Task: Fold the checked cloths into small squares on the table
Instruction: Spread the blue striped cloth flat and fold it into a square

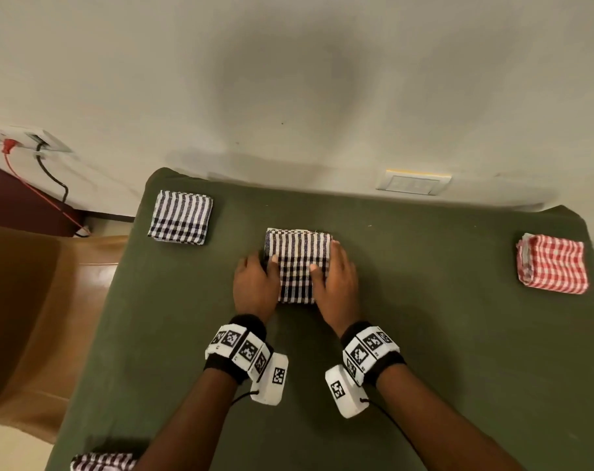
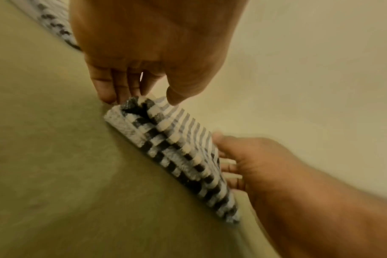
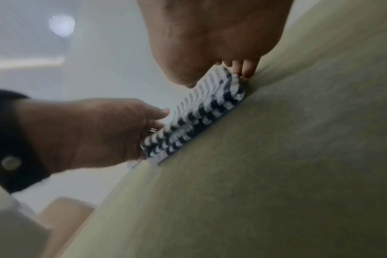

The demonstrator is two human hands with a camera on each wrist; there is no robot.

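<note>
A black-and-white checked cloth point(image 1: 297, 263) point(image 2: 177, 157) point(image 3: 194, 118), folded into a thick small rectangle, lies mid-table on the green table cover point(image 1: 424, 334). My left hand point(image 1: 256, 287) point(image 2: 152, 73) point(image 3: 99, 131) pinches its left edge, thumb on top, fingers down at the side. My right hand point(image 1: 338, 283) point(image 2: 243, 157) point(image 3: 210, 52) pinches the right edge the same way. A second folded black-and-white cloth point(image 1: 180, 215) point(image 2: 55, 22) sits at the far left corner. A folded red checked cloth point(image 1: 553, 263) rests at the right edge.
Another checked cloth point(image 1: 102, 462) pokes in at the near left table edge, partly hidden by my forearm. A brown chair point(image 1: 34, 300) stands left of the table. The wall behind carries a switch plate point(image 1: 412, 182) and a socket with cables point(image 1: 34, 141).
</note>
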